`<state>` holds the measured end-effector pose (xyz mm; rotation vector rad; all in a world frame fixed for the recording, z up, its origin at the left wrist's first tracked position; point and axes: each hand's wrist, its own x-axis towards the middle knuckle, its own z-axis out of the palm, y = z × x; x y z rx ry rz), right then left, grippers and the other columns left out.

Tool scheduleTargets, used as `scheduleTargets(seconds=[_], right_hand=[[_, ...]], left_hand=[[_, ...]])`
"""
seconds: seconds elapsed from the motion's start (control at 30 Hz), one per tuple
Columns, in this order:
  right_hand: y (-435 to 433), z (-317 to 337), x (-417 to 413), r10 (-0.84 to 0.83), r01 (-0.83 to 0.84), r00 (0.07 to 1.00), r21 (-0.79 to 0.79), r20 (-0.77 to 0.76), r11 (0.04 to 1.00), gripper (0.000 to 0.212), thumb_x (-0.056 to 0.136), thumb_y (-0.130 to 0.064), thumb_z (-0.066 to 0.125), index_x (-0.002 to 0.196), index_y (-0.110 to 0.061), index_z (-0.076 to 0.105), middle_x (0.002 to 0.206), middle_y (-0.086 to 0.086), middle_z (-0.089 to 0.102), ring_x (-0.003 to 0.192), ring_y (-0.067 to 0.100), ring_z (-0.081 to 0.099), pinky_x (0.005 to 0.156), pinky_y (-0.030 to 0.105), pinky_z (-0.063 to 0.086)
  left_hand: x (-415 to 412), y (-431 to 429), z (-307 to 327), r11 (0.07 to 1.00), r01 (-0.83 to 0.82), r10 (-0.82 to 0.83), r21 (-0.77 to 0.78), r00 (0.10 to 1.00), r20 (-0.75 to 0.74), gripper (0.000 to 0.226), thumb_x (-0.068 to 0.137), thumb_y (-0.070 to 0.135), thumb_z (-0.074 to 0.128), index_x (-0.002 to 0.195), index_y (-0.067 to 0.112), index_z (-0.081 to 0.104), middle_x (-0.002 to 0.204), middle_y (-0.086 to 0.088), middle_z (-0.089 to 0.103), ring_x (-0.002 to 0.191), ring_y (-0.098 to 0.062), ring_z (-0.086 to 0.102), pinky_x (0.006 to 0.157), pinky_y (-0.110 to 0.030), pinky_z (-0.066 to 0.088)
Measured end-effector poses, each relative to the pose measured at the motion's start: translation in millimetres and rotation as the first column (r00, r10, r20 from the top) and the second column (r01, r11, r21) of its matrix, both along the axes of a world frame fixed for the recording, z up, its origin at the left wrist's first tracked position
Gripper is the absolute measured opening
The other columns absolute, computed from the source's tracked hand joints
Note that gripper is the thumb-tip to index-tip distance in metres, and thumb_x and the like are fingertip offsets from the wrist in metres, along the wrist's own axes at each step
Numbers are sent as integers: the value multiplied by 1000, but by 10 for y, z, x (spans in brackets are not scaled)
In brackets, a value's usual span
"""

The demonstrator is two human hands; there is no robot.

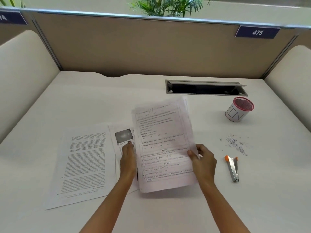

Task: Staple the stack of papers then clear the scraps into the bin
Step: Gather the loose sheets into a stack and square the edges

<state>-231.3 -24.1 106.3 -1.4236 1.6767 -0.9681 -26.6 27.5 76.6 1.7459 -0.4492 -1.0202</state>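
Observation:
A stack of printed papers is held up off the white desk, tilted toward me. My left hand grips its left edge and my right hand grips its right edge, thumb on the front sheet. A silver stapler with orange ends lies on the desk to the right of my right hand. Beyond the stapler, small grey scraps are scattered on the desk. The bin, a small white cup marked "BIN" with a pink mesh rim, stands at the back right.
More printed sheets lie flat on the desk to the left, one with a grey photo. An open cable slot is set into the desk at the back. Beige partition walls enclose the desk on three sides.

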Motion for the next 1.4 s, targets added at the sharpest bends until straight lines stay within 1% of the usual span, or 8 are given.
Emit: scheduleTargets(seconds=[0.1, 0.27, 0.53, 0.67, 0.87, 1.1, 1.2, 1.4], right_hand=[[-58, 91, -12, 15, -8, 992, -53, 126, 999, 10, 84, -8, 66, 92, -13, 64, 89, -6, 69, 87, 11, 65, 67, 15, 44], [-112, 138, 115, 27, 10, 964, -136, 266, 991, 8, 89, -17, 62, 95, -13, 58, 90, -4, 67, 83, 12, 65, 69, 22, 52], [-76, 97, 271, 68, -3, 918, -165, 391, 986, 21, 90, -11, 60, 104, -11, 45, 102, 5, 61, 90, 18, 60, 67, 16, 53], [-12, -45, 270, 79, -31, 932, -139, 354, 990, 24, 89, -10, 60, 107, -11, 45, 108, 5, 61, 97, 19, 59, 72, 10, 54], [20, -105, 295, 58, -16, 945, -132, 322, 991, 15, 92, -11, 55, 105, -13, 47, 110, 2, 60, 101, 20, 59, 85, 28, 55], [-130, -41, 446, 26, 15, 966, -154, 259, 988, 14, 89, -19, 63, 101, -20, 55, 98, -4, 67, 89, 16, 65, 76, 29, 54], [-220, -24, 577, 43, -23, 974, -93, 222, 995, 16, 88, -18, 64, 102, -22, 57, 97, -5, 66, 89, 13, 64, 77, 24, 50], [-409, -184, 805, 185, -187, 982, 122, 29, 975, 20, 89, -17, 62, 107, -9, 61, 97, 3, 66, 88, 19, 62, 63, 14, 43]], left_hand=[[46, -51, 113, 993, 48, -51, -106, 998, -23, 53, 86, 65, 36, 123, 30, 52, 114, 3, 68, 100, -21, 67, 90, -45, 53], [-15, -113, 387, 936, 54, 37, -348, 968, 249, 12, 98, 18, 50, 110, 21, 48, 101, 4, 66, 90, -15, 67, 72, -28, 58], [-55, -69, 422, 871, 51, 137, -489, 931, 339, 18, 99, 21, 48, 116, 17, 48, 101, 1, 62, 90, -10, 65, 72, -23, 58], [-61, 32, 301, 884, 84, 113, -459, 916, 386, 14, 98, 16, 48, 111, 18, 48, 98, 5, 63, 87, -5, 64, 71, -21, 57], [-111, 127, 178, 917, 59, 132, -395, 888, 440, 11, 97, 25, 44, 106, 20, 49, 100, 0, 64, 88, -15, 65, 75, -32, 61], [44, 105, 265, 933, -66, 245, -355, 837, 489, 16, 96, 26, 54, 110, 23, 61, 89, 10, 68, 74, -9, 66, 61, -18, 56], [143, 75, 276, 953, -151, 259, -264, 857, 446, 18, 95, 24, 56, 112, 22, 63, 91, 12, 66, 75, -5, 63, 67, -20, 54], [339, 80, 22, 959, -283, 273, -30, 883, 381, 18, 94, 15, 57, 110, 8, 64, 95, 0, 63, 86, -18, 60, 76, -28, 48]])
